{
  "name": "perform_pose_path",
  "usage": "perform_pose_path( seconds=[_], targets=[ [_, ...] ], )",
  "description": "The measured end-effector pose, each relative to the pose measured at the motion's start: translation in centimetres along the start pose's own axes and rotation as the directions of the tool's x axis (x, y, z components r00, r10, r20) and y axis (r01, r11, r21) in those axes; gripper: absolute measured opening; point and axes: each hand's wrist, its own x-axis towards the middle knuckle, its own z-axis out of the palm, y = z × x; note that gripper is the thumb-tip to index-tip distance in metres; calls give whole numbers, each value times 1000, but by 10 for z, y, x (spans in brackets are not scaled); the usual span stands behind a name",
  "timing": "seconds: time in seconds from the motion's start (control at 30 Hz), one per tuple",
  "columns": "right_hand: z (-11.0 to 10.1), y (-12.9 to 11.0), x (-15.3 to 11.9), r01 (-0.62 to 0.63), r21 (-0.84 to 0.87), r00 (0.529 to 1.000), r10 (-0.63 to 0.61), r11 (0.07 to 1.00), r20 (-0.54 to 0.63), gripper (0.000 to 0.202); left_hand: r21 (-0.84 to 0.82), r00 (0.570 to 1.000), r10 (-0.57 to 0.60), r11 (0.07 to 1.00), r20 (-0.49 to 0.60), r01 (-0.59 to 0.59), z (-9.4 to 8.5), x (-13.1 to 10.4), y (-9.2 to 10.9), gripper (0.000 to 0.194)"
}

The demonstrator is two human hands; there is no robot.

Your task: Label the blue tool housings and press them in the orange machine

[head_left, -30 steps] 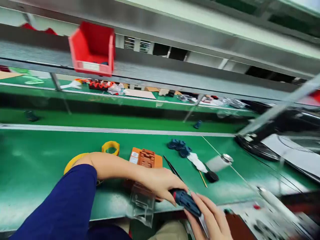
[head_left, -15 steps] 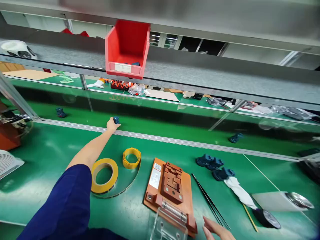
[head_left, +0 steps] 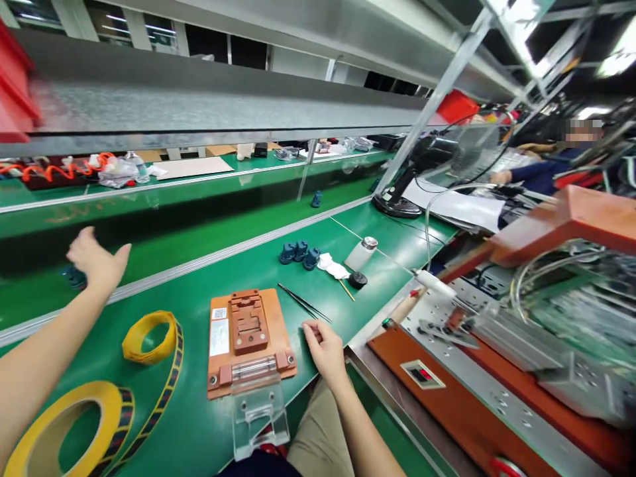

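My left hand (head_left: 97,262) reaches over the green strip beyond the metal rail, its fingers and thumb spread. A small dark blue moulded part (head_left: 74,277) sits just below that hand, partly hidden by it. Near the front edge of the bench, my right hand (head_left: 325,344) is loosely curled, and nothing shows in its fingers. Black tweezers (head_left: 304,303) lie just beyond it on the bench. To its left is an orange-brown fixture (head_left: 251,338) with a recessed block and a clear hinged cover (head_left: 259,414) folded toward me.
Two yellow tape rolls (head_left: 149,338) lie at left. Several dark blue parts (head_left: 300,252), a white cloth (head_left: 332,266) and a white bottle (head_left: 361,253) lie farther back. A fan (head_left: 402,192) and an orange machine (head_left: 447,397) stand right. Another person (head_left: 546,172) is beyond.
My view has swung right. My left hand has opened and let go of the dark blue part on the strip. More of my right hand shows, with its fingers curled in.
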Motion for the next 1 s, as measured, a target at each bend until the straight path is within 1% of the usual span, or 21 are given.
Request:
perform_pose_path(
  seconds=[0.03, 0.07, 0.1, 0.13, 0.17, 0.2, 0.23, 0.27, 0.33, 0.4, 0.43, 0.47, 0.53, 0.6, 0.67, 0.73, 0.77, 0.83, 0.9, 0.93, 1.0],
  targets=[
    [3, 3, -1, -7, 2, 1000, 7, 1000, -22, 37, -75, 997, 25, 997, 73, -19, 10, -1, 15, 40],
    [5, 4, -3, -7, 6, 999, 7, 1000, -33, 36, -166, 982, 65, 985, 175, -35, 23, -5, 32, 38],
    [6, 4, -5, 0, 12, 999, 0, 1000, -37, 34, -253, 951, 119, 966, 284, -46, 39, -11, 52, 32],
    [6, 2, -6, 14, 18, 999, -14, 1000, -38, 32, -328, 907, 176, 943, 383, -45, 58, -20, 73, 25],
    [4, 1, -8, 34, 22, 999, -33, 999, -37, 31, -395, 859, 227, 918, 459, -32, 79, -31, 96, 22],
    [2, -1, -9, 59, 24, 998, -58, 998, -36, 29, -452, 811, 271, 892, 519, -9, 102, -45, 118, 25],
    [0, -2, -9, 86, 25, 996, -85, 996, -36, 28, -497, 770, 302, 867, 562, 24, 124, -60, 141, 30],
    [-1, -3, -10, 113, 24, 993, -112, 993, -37, 27, -533, 742, 320, 844, 589, 58, 146, -75, 162, 33],
    [-4, -4, -11, 157, 22, 987, -156, 987, -44, 25, -579, 704, 331, 803, 629, 140, 183, -104, 196, 30],
    [-4, -3, -12, 189, 20, 981, -188, 982, -54, 23, -591, 663, 316, 771, 679, 238, 209, -125, 218, 33],
    [-4, -2, -13, 200, 20, 979, -198, 980, -57, 23, -590, 638, 307, 754, 706, 289, 217, -131, 225, 34],
    [-4, -2, -13, 206, 22, 977, -204, 978, -59, 23, -585, 612, 299, 736, 732, 341, 221, -134, 228, 35],
    [-5, -1, -13, 201, 37, 979, -199, 979, -51, 23, -576, 555, 294, 686, 778, 445, 218, -134, 228, 35],
    [-7, -1, -11, 162, 80, 987, -160, 984, -23, 24, -566, 499, 301, 614, 812, 550, 203, -129, 219, 33],
    [-9, -5, -5, 88, 160, 996, -92, 983, 19, 24, -547, 449, 314, 527, 836, 650, 179, -123, 204, 33],
    [-10, -14, 7, 26, 243, 997, -42, 970, 60, 24, -518, 409, 322, 443, 854, 732, 149, -122, 186, 39],
    [-10, -21, 15, 19, 272, 996, -40, 962, 73, 23, -501, 393, 323, 407, 861, 764, 133, -123, 176, 43],
    [-7, -40, 33, 67, 310, 992, -97, 949, 83, 20, -467, 365, 319, 353, 875, 811, 105, -130, 159, 47],
    [0, -64, 53, 175, 350, 974, -214, 920, 77, 20, -435, 339, 314, 320, 887, 841, 82, -141, 144, 46],
    [5, -76, 62, 240, 369, 954, -289, 898, 83, 32, -421, 327, 311, 311, 892, 852, 73, -147, 137, 45],
    [16, -97, 78, 363, 373, 886, -440, 854, 145, 70, -392, 301, 305, 302, 903, 869, 59, -160, 126, 45]
  ],
)
